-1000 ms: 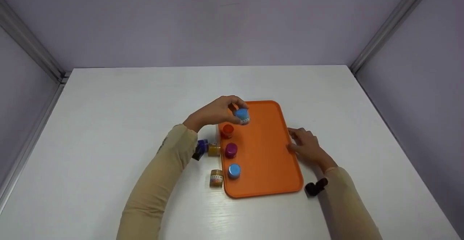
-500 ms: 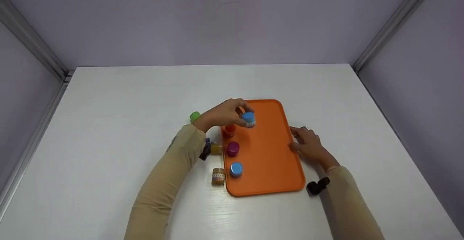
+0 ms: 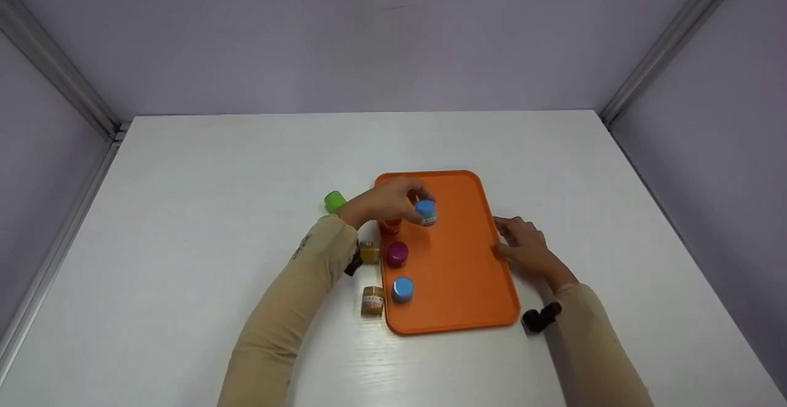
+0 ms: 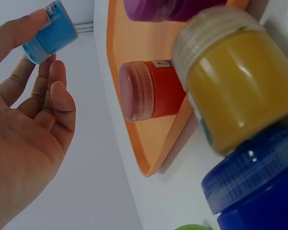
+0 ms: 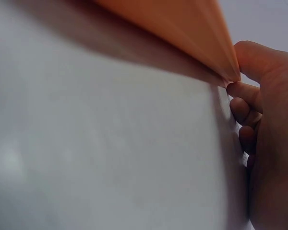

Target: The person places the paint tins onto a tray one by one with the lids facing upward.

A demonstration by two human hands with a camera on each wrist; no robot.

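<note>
The left hand [image 3: 382,203] pinches a light-blue paint pot [image 3: 426,211] at its fingertips, holding it just above the orange tray [image 3: 467,272]; this looks like the placing step. The red pot [image 3: 390,227] stands just under the grip on the wrist side, so the next move likely calls for lowering onto bare tray beside it. The right hand's [image 3: 522,246] grip pinches the tray's far edge, steadying it on the worktop [image 3: 184,210].

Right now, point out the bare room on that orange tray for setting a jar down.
The tray is bare across its middle and right side, up to the right hand at its rim. The left edge is crowded: red jar, purple jar, blue-lidded jar.
</note>
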